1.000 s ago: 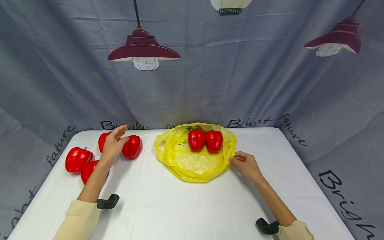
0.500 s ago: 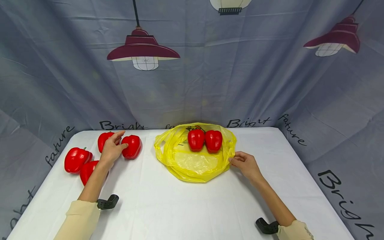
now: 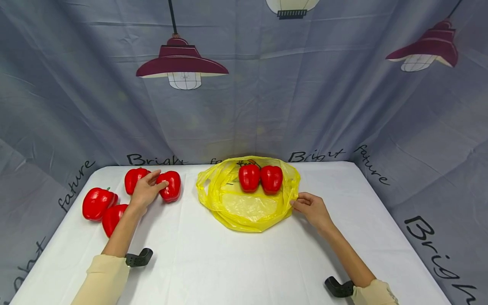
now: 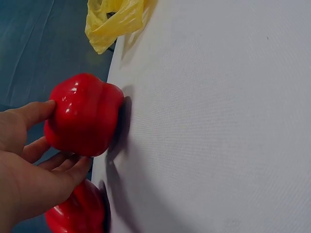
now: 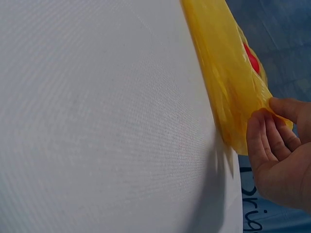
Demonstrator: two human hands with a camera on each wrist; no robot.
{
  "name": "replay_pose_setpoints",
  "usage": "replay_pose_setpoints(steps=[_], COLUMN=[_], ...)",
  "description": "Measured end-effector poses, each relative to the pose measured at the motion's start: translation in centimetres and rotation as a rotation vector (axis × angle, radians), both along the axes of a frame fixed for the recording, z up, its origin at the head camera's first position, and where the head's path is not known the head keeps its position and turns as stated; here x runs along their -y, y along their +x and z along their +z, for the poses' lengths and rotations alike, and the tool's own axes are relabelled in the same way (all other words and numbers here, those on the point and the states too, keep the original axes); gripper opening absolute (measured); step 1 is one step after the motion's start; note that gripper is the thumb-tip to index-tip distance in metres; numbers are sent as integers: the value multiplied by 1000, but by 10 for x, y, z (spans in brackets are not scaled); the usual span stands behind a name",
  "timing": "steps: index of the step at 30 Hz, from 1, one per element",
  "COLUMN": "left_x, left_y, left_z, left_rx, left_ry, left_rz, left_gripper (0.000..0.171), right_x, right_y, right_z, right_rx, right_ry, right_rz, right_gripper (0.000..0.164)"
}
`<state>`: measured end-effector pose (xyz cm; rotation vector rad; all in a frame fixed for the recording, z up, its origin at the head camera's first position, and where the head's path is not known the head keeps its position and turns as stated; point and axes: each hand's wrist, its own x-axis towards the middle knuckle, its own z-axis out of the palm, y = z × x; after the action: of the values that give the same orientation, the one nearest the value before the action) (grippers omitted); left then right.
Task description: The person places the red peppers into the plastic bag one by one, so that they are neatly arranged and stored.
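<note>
My left hand [image 3: 146, 190] grips a red bell pepper [image 3: 170, 186] at the table's back left. In the left wrist view the thumb and fingers lie around opposite sides of that bell pepper [image 4: 82, 116]. My right hand [image 3: 313, 209] pinches the right rim of a yellow plastic bag [image 3: 244, 222]. Thumb and fingertips meet on the bag's edge [image 5: 233, 92] in the right wrist view. Inside the open-mouthed bag, two red bell peppers [image 3: 249, 178] sit side by side toward the back.
Several other red bell peppers, including one at the far left [image 3: 97, 204], lie around my left forearm, one partly behind it. A white cloth covers the table [image 3: 236, 267]. Behind it hangs a grey-blue curtain [image 3: 244, 106] printed with lamps and lettering.
My left hand has lowered and closed around the bell pepper, which has shifted slightly to the right. The right hand and the bag have stayed in place.
</note>
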<state>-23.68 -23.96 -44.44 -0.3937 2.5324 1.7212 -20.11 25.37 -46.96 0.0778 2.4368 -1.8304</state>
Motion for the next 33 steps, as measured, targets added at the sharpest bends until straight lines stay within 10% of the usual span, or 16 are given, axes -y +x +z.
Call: replay_pose_setpoints(steps=[17,33], left_x=[-5,-44], left_y=[0,-9], left_z=[1,29], left_rx=[-19,-104], left_ry=[17,186], left_rz=[-58,-102], left_gripper=[63,64], right_x=[1,1], right_y=[1,1], right_z=[2,2], right_rx=[6,5], right_ry=[7,11], right_rz=[-3,-15], right_gripper=[33,32])
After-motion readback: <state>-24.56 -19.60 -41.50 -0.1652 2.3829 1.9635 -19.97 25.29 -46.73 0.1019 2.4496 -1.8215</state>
